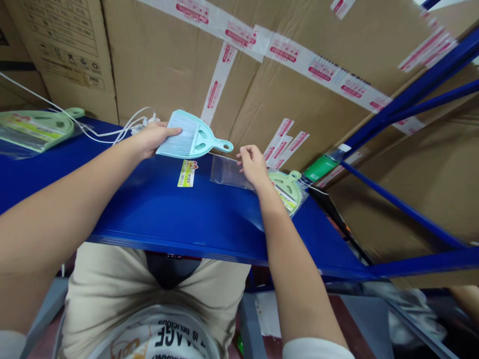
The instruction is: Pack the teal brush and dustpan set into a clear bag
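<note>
My left hand [151, 138] grips a light blue dustpan with a matching hand brush [182, 137] nested in it, thumb over the pale bristles. The set is raised a little over the blue shelf, its handle with a hole pointing right. Just right of that handle, my right hand [253, 163] is loosely curled, with nothing visible in its fingers. A clear plastic bag [229, 172] lies on the shelf below and beside it. Beneath the dustpan lies a small yellow-green and white label card [187, 173].
A bagged green dustpan set [287, 188] lies right of my right forearm, by a green-labelled bottle [325, 164]. Another bagged green dustpan [41, 128] lies far left. White cables [123, 130] run behind my left hand. Taped cardboard boxes [160, 55] back the blue shelf [160, 214]; blue rack bars [407, 107] stand right.
</note>
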`<state>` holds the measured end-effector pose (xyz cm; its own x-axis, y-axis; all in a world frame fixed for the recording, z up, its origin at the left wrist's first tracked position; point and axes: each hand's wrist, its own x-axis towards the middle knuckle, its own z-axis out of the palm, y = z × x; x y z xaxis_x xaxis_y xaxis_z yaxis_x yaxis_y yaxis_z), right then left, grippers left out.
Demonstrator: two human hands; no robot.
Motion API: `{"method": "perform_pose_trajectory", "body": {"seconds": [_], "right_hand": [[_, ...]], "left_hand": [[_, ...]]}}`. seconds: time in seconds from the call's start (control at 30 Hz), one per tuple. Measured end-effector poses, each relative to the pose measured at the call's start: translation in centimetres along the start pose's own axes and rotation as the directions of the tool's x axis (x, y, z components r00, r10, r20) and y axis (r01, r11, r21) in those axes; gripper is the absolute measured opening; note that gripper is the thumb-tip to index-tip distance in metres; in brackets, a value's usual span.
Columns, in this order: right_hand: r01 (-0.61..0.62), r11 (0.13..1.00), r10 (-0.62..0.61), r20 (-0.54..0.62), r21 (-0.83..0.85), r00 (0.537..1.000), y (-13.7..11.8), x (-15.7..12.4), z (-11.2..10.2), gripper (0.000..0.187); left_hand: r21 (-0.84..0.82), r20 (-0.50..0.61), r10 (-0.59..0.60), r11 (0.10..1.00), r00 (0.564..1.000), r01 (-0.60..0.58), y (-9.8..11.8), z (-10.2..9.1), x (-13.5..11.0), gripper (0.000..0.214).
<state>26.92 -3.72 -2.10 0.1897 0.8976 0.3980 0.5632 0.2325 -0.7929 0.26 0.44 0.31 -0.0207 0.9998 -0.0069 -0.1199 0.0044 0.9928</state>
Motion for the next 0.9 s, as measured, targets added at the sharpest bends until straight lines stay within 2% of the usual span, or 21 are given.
{"method": "perform_pose_trajectory", "body": {"seconds": [0.1,0.17,0.27,0.37,0.47,0.63,0.9], "right_hand": [[0.07,0.924,-0.105,-0.074,-0.376,0.992,0.4,0.0,-1.2,0.013],[0.034,0.849,-0.068,-0.045,-0.527,0.997,0.1,-0.4,-1.0,0.015],[0.013,0.758,0.01,0.032,-0.652,0.999,-0.9,-1.5,0.8,0.02],[0.041,0.687,0.036,0.09,-0.726,0.995,-2.0,-2.5,2.9,0.033],[0.07,0.638,0.061,0.14,-0.767,0.988,-2.3,-2.9,4.1,0.037],[0.089,0.618,0.08,0.175,-0.781,0.981,-2.2,-3.1,4.2,0.036],[0.071,0.598,0.084,0.15,-0.798,0.985,-2.9,-3.3,3.7,0.032]], "left_hand": [[0.006,-0.064,0.031,0.999,0.997,-0.031,-0.1,-0.3,0.6,0.009],[0.021,-0.093,0.048,0.999,0.995,-0.046,-0.2,-0.4,0.9,0.01],[0.063,-0.095,0.064,0.996,0.993,-0.058,-0.3,-0.5,1.1,0.013],[0.126,-0.066,0.082,0.989,0.994,-0.073,-0.5,-0.6,1.2,0.014],[0.176,-0.038,0.112,0.979,0.993,-0.103,-0.6,-0.7,1.2,0.02],[0.207,0.022,0.079,0.975,0.997,-0.082,-0.6,-0.4,0.5,0.02],[0.226,0.026,0.036,0.973,0.999,-0.041,-0.4,0.1,-0.1,0.019]]}}
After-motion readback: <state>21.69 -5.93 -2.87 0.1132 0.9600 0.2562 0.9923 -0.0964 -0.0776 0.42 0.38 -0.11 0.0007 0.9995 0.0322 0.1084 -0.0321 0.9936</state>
